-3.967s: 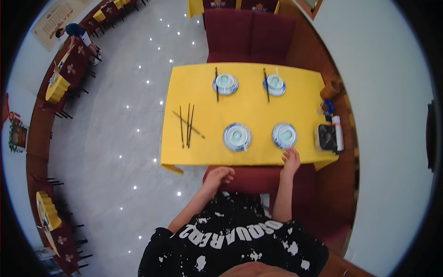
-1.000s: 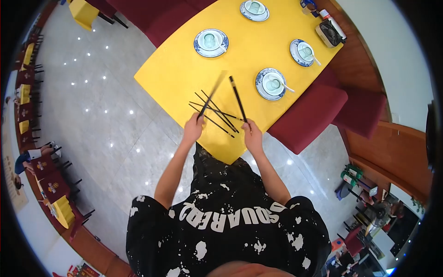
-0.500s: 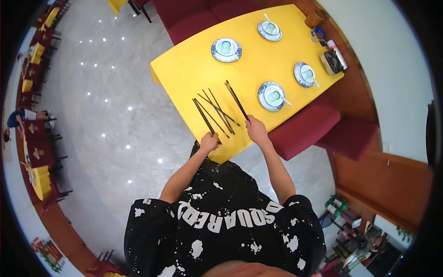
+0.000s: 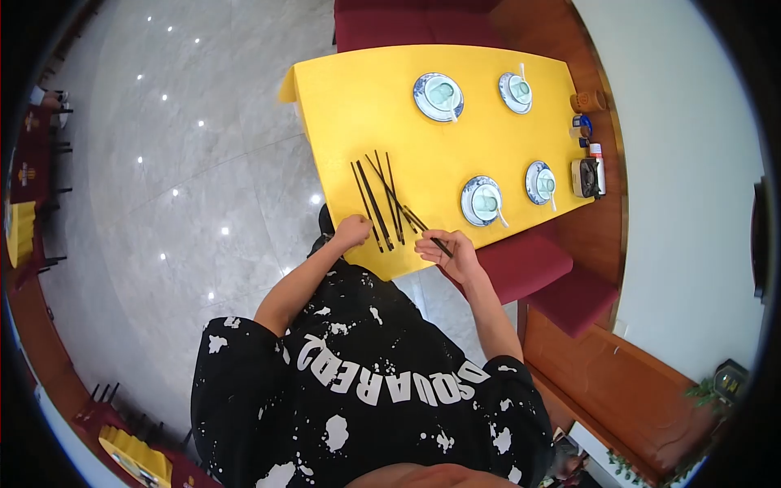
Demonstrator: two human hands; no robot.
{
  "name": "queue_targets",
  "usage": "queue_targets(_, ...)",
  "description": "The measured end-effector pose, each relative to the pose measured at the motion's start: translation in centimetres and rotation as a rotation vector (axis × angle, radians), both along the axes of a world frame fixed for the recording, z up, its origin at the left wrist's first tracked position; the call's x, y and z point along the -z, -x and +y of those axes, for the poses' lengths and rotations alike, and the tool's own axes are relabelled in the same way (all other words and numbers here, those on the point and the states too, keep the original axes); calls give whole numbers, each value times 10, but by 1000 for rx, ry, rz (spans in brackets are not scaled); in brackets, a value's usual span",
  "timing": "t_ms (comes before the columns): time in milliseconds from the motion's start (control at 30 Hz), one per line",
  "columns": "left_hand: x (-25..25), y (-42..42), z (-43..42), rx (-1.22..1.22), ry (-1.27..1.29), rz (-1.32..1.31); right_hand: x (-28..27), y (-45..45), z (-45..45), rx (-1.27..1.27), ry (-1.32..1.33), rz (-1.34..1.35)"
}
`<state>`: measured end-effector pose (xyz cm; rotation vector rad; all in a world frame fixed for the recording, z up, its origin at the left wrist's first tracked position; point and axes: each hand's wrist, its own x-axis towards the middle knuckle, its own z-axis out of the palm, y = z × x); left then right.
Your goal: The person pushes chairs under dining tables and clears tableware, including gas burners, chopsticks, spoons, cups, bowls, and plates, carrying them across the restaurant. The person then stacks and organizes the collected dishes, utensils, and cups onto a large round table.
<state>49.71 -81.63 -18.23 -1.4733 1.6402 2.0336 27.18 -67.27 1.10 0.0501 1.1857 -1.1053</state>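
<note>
My right hand (image 4: 450, 254) holds a pair of dark chopsticks (image 4: 426, 230) between thumb and fingers, the other fingers spread. At the table's near left corner, my left hand (image 4: 353, 233) is closed beside several dark chopsticks (image 4: 374, 204) lying on the yellow tablecloth (image 4: 358, 106); whether it holds anything is hidden. Some of those chopsticks cross. Beyond my right hand stands a blue-and-white place setting (image 4: 482, 201) with a bowl, glass and white spoon. A similar setting (image 4: 540, 183) is to its right, and two more (image 4: 438, 97) (image 4: 515, 93) are along the far side.
Along the wall side of the table are a brown container (image 4: 587, 101), a blue-lidded jar (image 4: 581, 122), a black-and-beige box (image 4: 583, 177) and a white bottle. A dark red chair (image 4: 529, 268) is at the near edge, a red bench (image 4: 407, 24) beyond the far edge.
The view has turned, so the table appears straighter. My left hand has let go of its chopsticks, which lie with the others. My right hand has moved nearer to the pile, still holding its pair.
</note>
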Motion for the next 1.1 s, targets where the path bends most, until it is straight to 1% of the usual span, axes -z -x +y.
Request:
queue_targets(67, 2, -1, -4, -18, -31, 28, -11, -10, -21, 118, 61, -23)
queue_targets(100, 1, -1, -8, 8, -62, 41, -24, -13, -34, 211, 150, -81)
queue_targets(167, -1, -1, -12, 4, -96, 49, -21, -3, -51, 130, 117, 208)
queue_targets(267, -9, -2, -19, 27, -149, 37, 1, 17, -82, -19, -69, 620)
queue_targets(367, -23, 2, -28, 53, -191, 5, 46, 39, -117, -301, -146, 951)
queue_targets(433, -25, 6, -28, 66, -205, -15, 97, 39, -144, -494, -162, 1176)
queue_targets(500, -24, 8, -28, 67, -198, -26, 145, 35, -162, -632, -124, 1371)
queue_targets(567, -12, 5, -24, 40, -213, -7, 162, 33, -179, -764, -124, 1440)
queue_targets(633, -16, 2, -22, -7, -204, 13, 141, 32, -190, -863, -159, 1406)
queue_targets(667, -14, 0, -18, -68, -138, 10, 127, 33, -192, -888, -163, 1371)
queue_targets(733, -9, 0, -5, -189, -15, 7, 133, 36, -176, -685, -118, 1459)
queue_targets(767, -7, 2, 4, -246, 88, -25, 137, 35, -163, -590, -97, 1495)
queue_targets(833, -4, 9, 19, -354, 303, -87, 146, 28, -130, -633, -139, 1524)
queue_targets(867, 2, 16, 25, -401, 333, -67, 150, 26, -115, -650, -158, 1541)
queue_targets(967, 14, 42, 40, -539, 393, -13, 173, 1, -74, -423, 87, 1528)
queue_targets(1100, 5, 70, 36, -413, 626, -236, 165, -24, -54, -496, 125, 1530)
